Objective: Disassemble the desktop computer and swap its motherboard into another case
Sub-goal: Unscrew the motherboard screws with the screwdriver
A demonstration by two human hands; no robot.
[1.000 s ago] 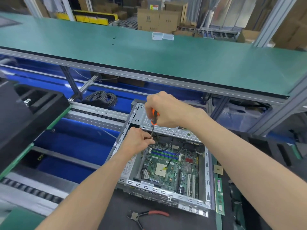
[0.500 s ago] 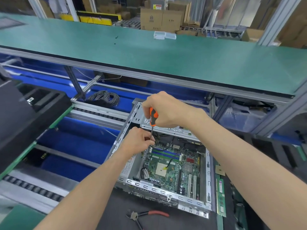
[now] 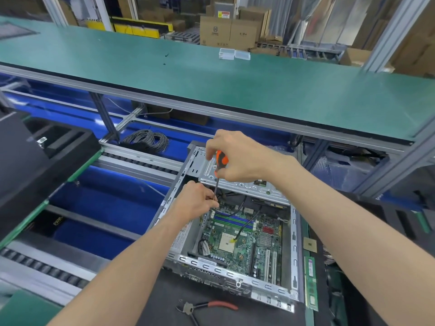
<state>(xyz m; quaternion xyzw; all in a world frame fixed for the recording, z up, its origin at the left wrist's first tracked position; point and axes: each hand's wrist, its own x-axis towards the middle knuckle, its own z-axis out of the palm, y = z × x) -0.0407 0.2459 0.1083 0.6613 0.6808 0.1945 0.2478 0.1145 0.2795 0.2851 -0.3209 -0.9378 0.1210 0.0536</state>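
While the right hand [image 3: 237,156] grips the screwdriver [image 3: 220,164] handle, left hand [image 3: 196,201] fingers pinching its shaft, above the motherboard [image 3: 244,241].

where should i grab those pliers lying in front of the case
Take the pliers by the red handle, coming down from above: they lie flat on the dark mat, the handles point right, the metal head points left, and nothing covers them.
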